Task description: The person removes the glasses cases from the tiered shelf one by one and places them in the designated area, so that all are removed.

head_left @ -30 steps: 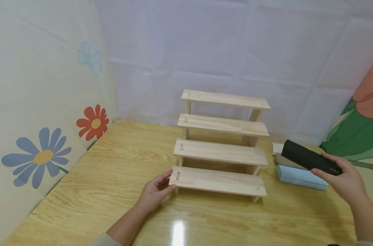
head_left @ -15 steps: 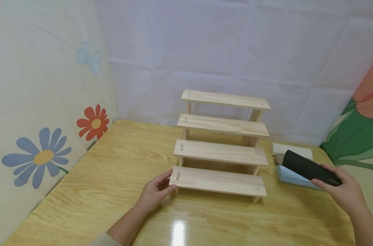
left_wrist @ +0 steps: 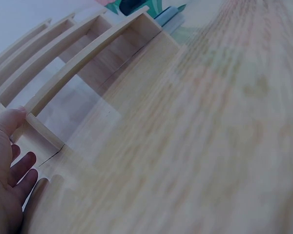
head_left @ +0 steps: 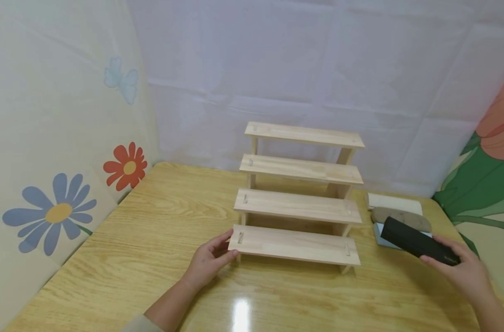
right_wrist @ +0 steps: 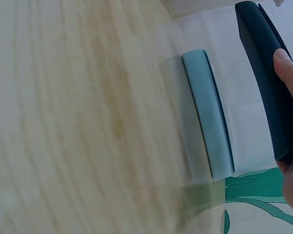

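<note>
A pale wooden stepped shelf (head_left: 293, 244) with several tiers stands mid-table in the head view. At the left end of its lowest board, my left hand (head_left: 210, 260) grips the corner, thumb at the front edge and index finger farther back. In the left wrist view, the other fingers (left_wrist: 24, 168) stand apart beside the leg. My right hand (head_left: 461, 272) holds a black glasses case (head_left: 420, 242) by its right end, thumb on the near side. The black case is raised over the table and partly covers a light blue glasses case (right_wrist: 207, 112), which lies on the table.
Behind the blue case lie a grey-brown glasses case (head_left: 401, 217) and a white case (head_left: 395, 203), right of the shelf. A white cloth backdrop (head_left: 277, 60) hangs behind the wood-grain table (head_left: 181, 198). Flower-printed cloth (head_left: 40, 138) borders the left side.
My right hand has brought the black glasses case nearer to me and lower in the head view, uncovering the white and grey-brown cases. The left hand and shelf have stayed put.
</note>
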A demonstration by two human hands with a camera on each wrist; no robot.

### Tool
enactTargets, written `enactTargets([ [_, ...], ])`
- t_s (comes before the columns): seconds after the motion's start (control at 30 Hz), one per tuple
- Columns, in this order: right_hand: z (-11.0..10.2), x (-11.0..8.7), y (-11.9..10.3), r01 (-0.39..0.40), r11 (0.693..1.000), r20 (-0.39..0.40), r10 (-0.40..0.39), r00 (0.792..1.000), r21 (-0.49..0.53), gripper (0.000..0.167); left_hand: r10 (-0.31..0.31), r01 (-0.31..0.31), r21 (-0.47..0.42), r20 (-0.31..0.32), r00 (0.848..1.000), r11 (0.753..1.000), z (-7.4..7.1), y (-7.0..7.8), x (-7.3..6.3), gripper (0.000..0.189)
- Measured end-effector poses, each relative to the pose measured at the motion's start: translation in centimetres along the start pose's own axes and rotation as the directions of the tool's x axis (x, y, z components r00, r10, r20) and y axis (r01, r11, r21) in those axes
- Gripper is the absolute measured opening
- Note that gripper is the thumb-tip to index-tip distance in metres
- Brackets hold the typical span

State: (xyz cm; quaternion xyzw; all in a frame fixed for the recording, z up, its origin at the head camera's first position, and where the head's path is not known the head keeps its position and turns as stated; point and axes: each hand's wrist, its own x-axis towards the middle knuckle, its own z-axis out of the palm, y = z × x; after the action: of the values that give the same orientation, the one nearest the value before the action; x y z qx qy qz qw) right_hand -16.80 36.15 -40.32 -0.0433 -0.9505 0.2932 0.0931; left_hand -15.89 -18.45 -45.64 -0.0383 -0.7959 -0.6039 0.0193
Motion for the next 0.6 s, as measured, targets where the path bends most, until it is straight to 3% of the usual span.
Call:
enactTargets([
  [0.6, 1.6, -2.0, 1.5, 0.018, 1.0, 0.068, -0.018, 0.998, 0.0, 0.073, -0.002, 0.002, 0.004, 0.001, 1.0, 1.0, -0.1, 0.1, -0.1, 0.059],
])
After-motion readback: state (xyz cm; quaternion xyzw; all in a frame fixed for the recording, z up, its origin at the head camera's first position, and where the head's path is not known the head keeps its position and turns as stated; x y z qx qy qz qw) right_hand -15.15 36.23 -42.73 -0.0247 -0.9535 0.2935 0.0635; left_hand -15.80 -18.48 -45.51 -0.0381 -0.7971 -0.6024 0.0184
